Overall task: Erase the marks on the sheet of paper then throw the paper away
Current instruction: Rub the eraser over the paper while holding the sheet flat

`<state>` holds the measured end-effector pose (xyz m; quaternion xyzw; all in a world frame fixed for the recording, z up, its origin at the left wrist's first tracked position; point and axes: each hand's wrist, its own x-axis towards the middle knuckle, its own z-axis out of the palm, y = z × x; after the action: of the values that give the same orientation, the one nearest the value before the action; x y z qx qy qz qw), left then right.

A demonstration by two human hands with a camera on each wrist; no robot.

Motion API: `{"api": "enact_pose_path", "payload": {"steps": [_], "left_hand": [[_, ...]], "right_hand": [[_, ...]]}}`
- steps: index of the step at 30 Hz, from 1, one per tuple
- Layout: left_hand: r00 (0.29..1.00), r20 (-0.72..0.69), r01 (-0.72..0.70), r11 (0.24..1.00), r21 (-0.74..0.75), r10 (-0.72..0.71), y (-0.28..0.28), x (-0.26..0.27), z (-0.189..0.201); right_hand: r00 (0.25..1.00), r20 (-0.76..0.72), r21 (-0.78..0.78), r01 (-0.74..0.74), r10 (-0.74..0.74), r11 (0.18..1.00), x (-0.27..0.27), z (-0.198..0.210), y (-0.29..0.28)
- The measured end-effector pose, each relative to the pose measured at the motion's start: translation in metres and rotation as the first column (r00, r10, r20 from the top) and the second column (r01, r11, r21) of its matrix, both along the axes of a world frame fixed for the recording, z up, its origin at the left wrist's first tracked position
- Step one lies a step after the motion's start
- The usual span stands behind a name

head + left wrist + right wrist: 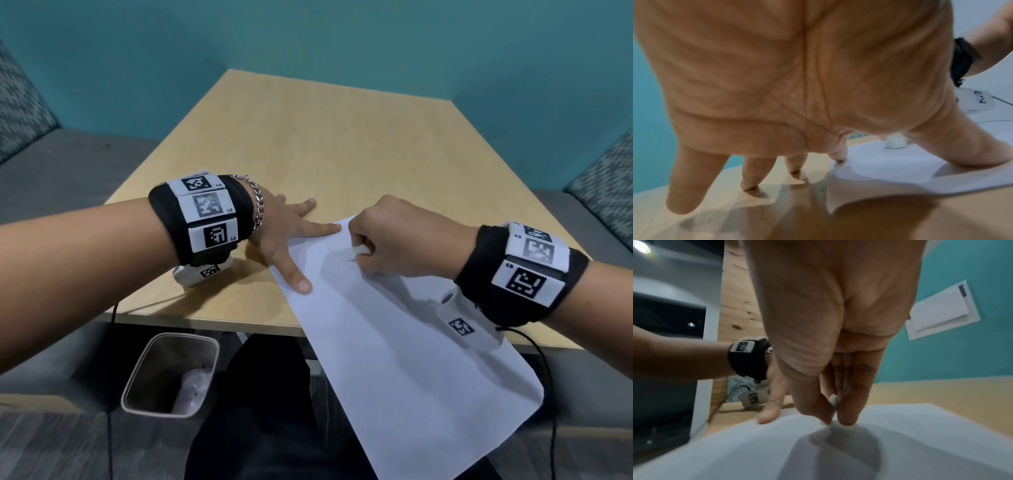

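A grey bin point(170, 373) stands on the floor at about seven o'clock from the table point(308, 144), below its near edge; something pale lies at the bottom of it, perhaps crumpled paper, though the view is too dim to be sure. The sheet of paper point(404, 359) lies slantwise on the table, its far corner pointing toward eleven o'clock and its near end hanging over the table edge toward five o'clock. The left hand point(284, 236) is spread flat with straight fingers at nine o'clock from the sheet's far corner: the index fingertip and the thumb press the paper's left margin, the other fingers rest on bare wood. The right hand point(397, 236) sits at three o'clock of the left, its fingers curled, pinching a small white eraser point(356, 253) between thumb and fingers. The eraser's tip touches the paper near the far corner, just beside a faint thin mark point(330, 249), between the two hands.
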<state>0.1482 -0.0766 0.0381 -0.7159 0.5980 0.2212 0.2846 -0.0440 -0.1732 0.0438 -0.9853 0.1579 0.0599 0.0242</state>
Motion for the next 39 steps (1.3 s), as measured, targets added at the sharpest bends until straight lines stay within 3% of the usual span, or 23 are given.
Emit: {"api": "enact_pose_path", "payload": {"steps": [6,11,16,21,26,31,36,39], "left_hand": [[1.000,-0.002,-0.007,1.000,-0.006,0.007,0.002,-0.001,0.001],[1.000,0.006,-0.005,1.000,-0.014,0.005,0.002,-0.002,0.001],[1.000,-0.010,-0.006,1.000,-0.005,0.006,0.002,-0.001,0.002],[1.000,-0.003,-0.002,1.000,-0.009,0.002,0.002,-0.003,0.002],[1.000,-0.019,0.002,1.000,-0.009,-0.002,0.003,-0.003,0.004],[1.000,0.005,0.001,1.000,-0.012,-0.001,0.002,-0.004,0.002],[1.000,-0.022,-0.009,1.000,-0.008,0.009,0.002,0.000,0.001],[1.000,-0.015,-0.011,1.000,-0.003,0.011,0.001,0.000,0.000]], "right_hand": [[0.996,-0.018,0.032,-0.087,0.088,0.996,-0.006,-0.003,0.019],[0.999,-0.002,0.000,0.045,-0.045,0.999,-0.003,0.002,-0.002],[0.996,-0.076,-0.033,-0.041,0.039,0.999,0.001,-0.005,0.022],[0.997,0.003,-0.001,0.081,-0.081,0.997,0.011,-0.002,0.000],[0.997,-0.065,-0.010,-0.042,0.041,0.999,0.016,-0.008,0.019],[0.993,-0.003,0.027,0.117,-0.117,0.993,0.018,-0.002,-0.009],[1.000,0.000,0.111,0.013,-0.013,0.994,0.014,-0.007,0.002],[0.997,0.007,0.122,0.072,-0.073,0.990,0.015,-0.004,-0.012]]}}
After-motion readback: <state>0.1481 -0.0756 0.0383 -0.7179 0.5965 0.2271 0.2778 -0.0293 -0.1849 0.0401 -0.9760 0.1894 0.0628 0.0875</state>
